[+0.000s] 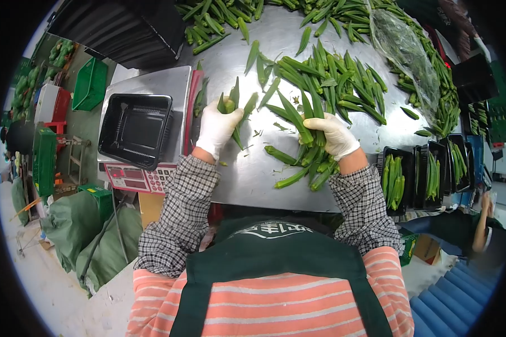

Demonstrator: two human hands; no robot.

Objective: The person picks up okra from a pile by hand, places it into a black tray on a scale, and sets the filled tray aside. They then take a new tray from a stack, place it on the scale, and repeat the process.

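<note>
My left hand (220, 124), in a white glove, is closed around a few okra pods (235, 92) just right of the scale. My right hand (330, 133), also gloved, grips okra pods (295, 115) above a small heap of okra (315, 168) near the table's front edge. A larger pile of okra (343, 78) spreads behind my right hand. On the scale (178, 84) at the left rests a black plastic tray (134, 132) with nothing in it.
Black trays (398, 180) holding okra stand at the table's right edge. Clear plastic (405, 50) lies over okra at the back right. A black crate (123, 28) is at the back left. Another person's arm (480, 224) shows at the far right.
</note>
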